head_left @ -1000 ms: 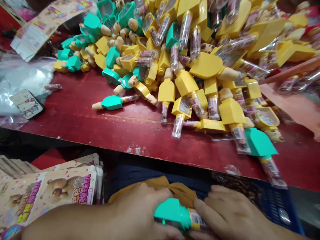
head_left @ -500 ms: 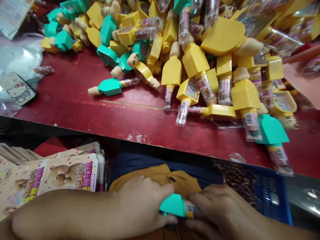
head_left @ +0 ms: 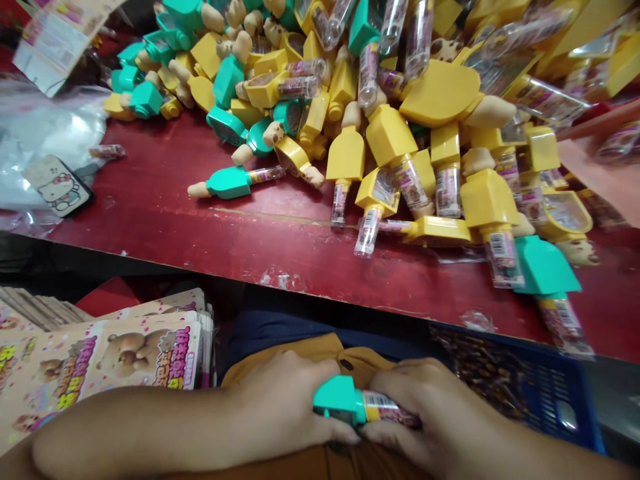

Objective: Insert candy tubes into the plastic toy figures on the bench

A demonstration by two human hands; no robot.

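Low over my lap, a teal plastic toy (head_left: 336,399) lies between my two hands. My left hand (head_left: 293,403) is closed around its teal body, hiding the far end. A clear labelled tube (head_left: 384,405) with a barcode extends from the toy's yellow collar to the right. My right hand (head_left: 417,410) is closed on this tube, thumb below and fingers above. On the red table (head_left: 200,247) ahead lies a similar teal toy (head_left: 230,182) with a tan bear head and a tube.
Many yellow toys (head_left: 345,155) and teal ones are heaped across the table's back and right. Printed bear cards (head_left: 135,357) are stacked at lower left. A blue basket (head_left: 560,400) of small wrapped pieces stands at lower right. A cartoon-cat phone (head_left: 59,185) rests on plastic bags.
My right hand has shifted along the tube, and more of its label shows. The toy has moved slightly left and up. The table scene has shifted a little right with the camera.
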